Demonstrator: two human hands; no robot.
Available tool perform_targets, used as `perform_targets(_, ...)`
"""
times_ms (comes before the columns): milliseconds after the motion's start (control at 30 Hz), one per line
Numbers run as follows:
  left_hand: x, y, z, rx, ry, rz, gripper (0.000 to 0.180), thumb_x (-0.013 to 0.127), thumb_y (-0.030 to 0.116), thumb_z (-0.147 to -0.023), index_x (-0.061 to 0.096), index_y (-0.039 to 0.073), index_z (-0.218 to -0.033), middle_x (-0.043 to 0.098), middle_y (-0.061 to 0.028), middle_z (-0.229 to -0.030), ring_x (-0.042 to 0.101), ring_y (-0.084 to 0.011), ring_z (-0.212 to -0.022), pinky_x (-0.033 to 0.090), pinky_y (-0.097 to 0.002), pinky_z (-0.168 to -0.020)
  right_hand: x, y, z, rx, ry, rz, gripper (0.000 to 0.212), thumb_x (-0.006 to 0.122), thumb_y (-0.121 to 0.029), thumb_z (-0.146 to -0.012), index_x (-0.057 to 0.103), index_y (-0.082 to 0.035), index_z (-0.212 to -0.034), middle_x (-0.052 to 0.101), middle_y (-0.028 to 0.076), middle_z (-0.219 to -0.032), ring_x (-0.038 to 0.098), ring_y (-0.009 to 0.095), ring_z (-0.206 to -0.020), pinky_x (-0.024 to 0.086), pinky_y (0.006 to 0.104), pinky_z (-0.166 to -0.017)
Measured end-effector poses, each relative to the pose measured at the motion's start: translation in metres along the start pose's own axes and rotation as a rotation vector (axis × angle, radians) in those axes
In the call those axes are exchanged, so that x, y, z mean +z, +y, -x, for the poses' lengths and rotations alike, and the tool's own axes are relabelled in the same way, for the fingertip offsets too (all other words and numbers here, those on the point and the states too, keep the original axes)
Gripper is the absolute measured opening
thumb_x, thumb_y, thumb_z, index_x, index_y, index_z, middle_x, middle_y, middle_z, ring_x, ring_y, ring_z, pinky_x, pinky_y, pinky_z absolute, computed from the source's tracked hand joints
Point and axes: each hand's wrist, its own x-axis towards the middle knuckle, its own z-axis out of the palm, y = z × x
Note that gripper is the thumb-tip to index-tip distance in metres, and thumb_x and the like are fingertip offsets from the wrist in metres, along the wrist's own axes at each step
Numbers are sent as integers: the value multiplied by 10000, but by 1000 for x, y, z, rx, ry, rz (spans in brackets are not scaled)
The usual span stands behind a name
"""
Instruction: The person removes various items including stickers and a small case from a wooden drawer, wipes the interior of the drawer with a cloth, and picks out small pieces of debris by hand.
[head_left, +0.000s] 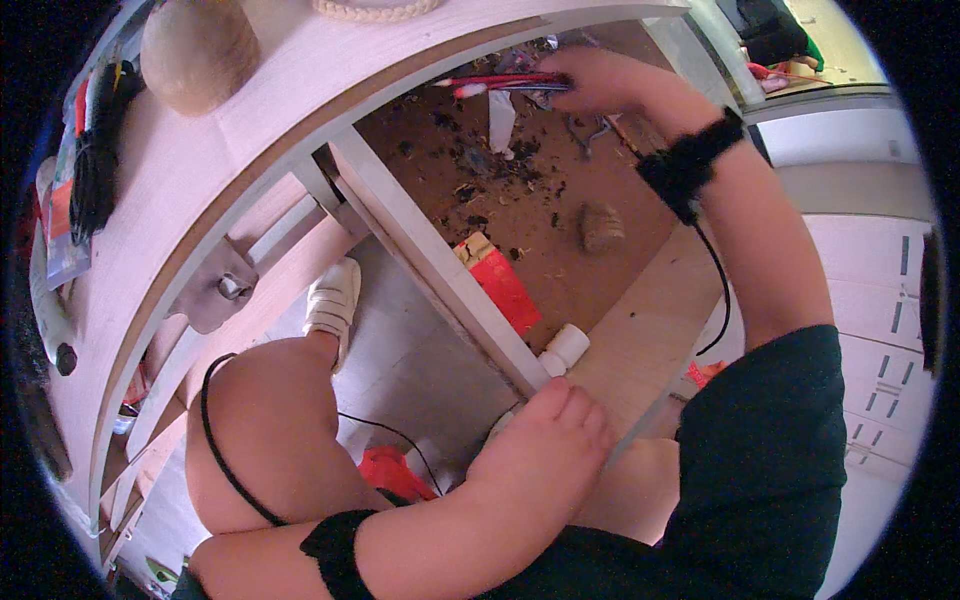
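My right hand (598,80) reaches over the far part of an open drawer (405,225). Its fingers close round a small bundle of thin red and dark pen-like sticks (505,84) with pale tips that point left. My left hand (560,425) lies at the drawer's near edge, fingers together and curled over the board there. Just beyond it a small white bottle (564,349) lies on its side. Inside the drawer are a red packet (497,285), a brownish lump (602,227), a white strip (501,123) and scattered dark crumbs (478,158).
The pale tabletop (290,75) curves above the drawer, carrying a rounded beige object (199,52), a braided ring (375,8) and bundled black cable (97,150). A metal lock plate (218,288) sits under its edge. A red object (397,474) lies on the floor.
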Motion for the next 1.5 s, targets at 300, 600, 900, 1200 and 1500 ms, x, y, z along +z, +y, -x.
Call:
perform_targets(300, 5, -3, -5, 45, 27, -7, 270, 504, 172, -742, 558, 43, -973, 579, -76, -962, 528, -222, -970, 369, -328, -916, 23, 58, 79, 485, -22, -19, 385, 673, -270, -743, 585, 7, -997, 628, 201, -913, 599, 319, -839, 454, 382, -756)
perform_targets(600, 8, -3, -11, 70, 53, -19, 244, 501, 176, -737, 555, 37, -931, 565, -79, -920, 522, -219, -940, 369, -325, -894, 47, 62, 69, 565, 12, -74, 425, 733, -285, -652, 615, 11, -933, 638, 191, -874, 608, 296, -834, 460, 370, -743)
perform_targets(900, 13, -3, -7, 44, 89, -19, 212, 507, 175, -730, 564, 50, -891, 564, -77, -909, 521, -219, -935, 365, -322, -897, 14, 61, 111, 627, -180, 174, 312, 623, -259, -732, 615, -9, -920, 626, 224, -882, 601, 357, -856, 458, 397, -742)
perform_targets(1200, 10, 3, -3, 0, 73, -61, 209, 523, 164, -719, 596, 66, -889, 579, -64, -888, 533, -219, -937, 369, -320, -897, -25, -8, 93, 415, -54, 18, 359, 653, -170, -753, 556, -21, -1065, 616, 203, -905, 581, 340, -861, 443, 384, -778)
perform_targets(1500, 12, 2, -9, 36, 51, -40, 224, 498, 162, -734, 592, 51, -904, 584, -81, -930, 530, -235, -964, 355, -336, -947, 35, -10, -2, 819, 42, -413, 493, 706, -448, -690, 623, -52, -972, 599, 78, -704, 538, 175, -578, 429, 324, -524)
